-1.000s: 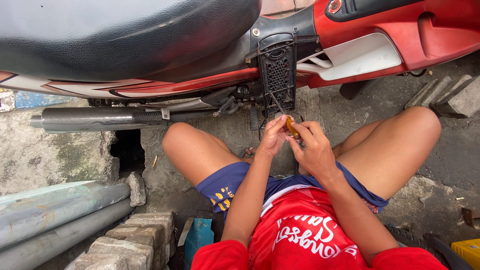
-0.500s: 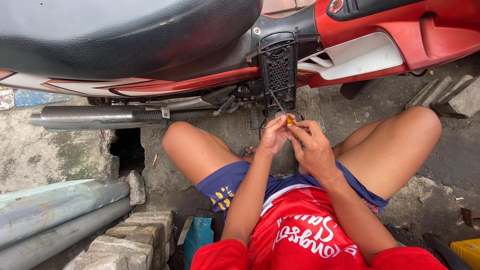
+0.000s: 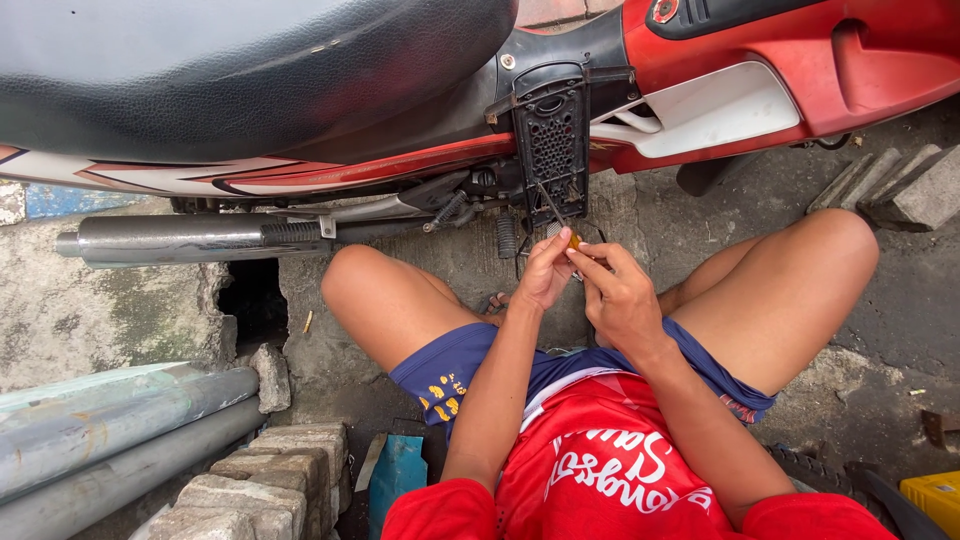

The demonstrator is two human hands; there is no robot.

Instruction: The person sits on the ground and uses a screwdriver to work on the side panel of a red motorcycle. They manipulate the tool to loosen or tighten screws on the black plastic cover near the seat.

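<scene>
Now, starting at the left edge of the ground: grey pipes (image 3: 110,425) lie beside stacked paving blocks (image 3: 255,480), and the motorcycle's exhaust pipe (image 3: 190,238) runs level above a dark hole in the concrete. Moving across, the red motorcycle (image 3: 760,70) stands close in front of the seated person, knees spread to either side so both hands can meet just below the black perforated panel (image 3: 552,140). The left hand (image 3: 545,275) pinches a small orange piece (image 3: 575,241) at its tip, fingers narrowed tight on it. The right hand (image 3: 620,300) closes in from the other side, fingers bent and touching the same piece, apparently steadying it. Thin wires hang from the panel just above.
</scene>
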